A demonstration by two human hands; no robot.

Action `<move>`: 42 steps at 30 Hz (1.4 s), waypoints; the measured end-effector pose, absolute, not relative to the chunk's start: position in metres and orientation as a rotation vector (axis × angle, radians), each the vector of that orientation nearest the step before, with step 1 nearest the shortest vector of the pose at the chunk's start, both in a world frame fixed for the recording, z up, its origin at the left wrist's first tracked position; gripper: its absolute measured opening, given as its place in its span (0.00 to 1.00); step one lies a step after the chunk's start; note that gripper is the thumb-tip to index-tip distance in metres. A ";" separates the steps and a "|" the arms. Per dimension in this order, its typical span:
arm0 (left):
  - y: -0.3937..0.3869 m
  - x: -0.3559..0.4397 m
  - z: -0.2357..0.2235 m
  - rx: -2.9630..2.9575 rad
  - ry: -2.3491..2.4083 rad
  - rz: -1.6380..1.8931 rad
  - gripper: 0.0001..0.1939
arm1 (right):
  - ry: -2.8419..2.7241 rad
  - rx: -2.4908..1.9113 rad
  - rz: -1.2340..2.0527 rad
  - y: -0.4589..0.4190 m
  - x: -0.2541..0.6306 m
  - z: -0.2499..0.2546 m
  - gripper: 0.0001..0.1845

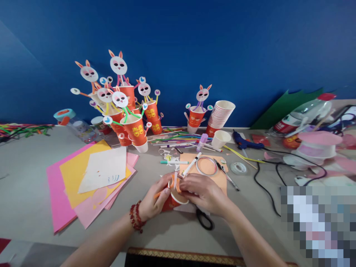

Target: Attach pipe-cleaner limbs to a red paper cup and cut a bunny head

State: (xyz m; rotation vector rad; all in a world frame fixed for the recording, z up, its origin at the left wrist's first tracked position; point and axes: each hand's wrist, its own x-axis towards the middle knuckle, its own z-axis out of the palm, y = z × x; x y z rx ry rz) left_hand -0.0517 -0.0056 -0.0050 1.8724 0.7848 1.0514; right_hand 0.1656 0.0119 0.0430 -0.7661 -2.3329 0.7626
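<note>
Near the table's front, a red paper cup [170, 203] with a pale rim is held between my two hands. My left hand [155, 198], with a beaded bracelet at the wrist, is closed around the cup's left side. At the cup's mouth stands a bent orange strip [178, 184] with a whitish piece beside it. My right hand [207, 190] has its fingers pinched on the strip's right side; its fingertips are partly hidden. Black-handled scissors [205, 219] lie just under my right hand. Behind the hands is an orange paper sheet [214, 181] with a white marker [192, 164] on it.
Several rabbit-faced cup figures [136, 129] stand at the back left, another [196, 116] at centre. A stack of paper cups [221, 116] leans beside it. Coloured paper [66, 193] lies left. A blue glue gun [247, 142], its black cable and a plastic bottle [303, 113] are right.
</note>
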 end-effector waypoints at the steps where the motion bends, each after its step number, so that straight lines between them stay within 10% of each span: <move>1: -0.006 -0.052 -0.007 1.869 0.793 1.063 0.24 | -2.334 -0.775 0.725 0.012 0.165 0.044 0.10; 42: -0.013 -0.059 -0.029 1.924 0.683 1.305 0.29 | -2.075 -0.824 0.590 -0.017 0.143 0.050 0.05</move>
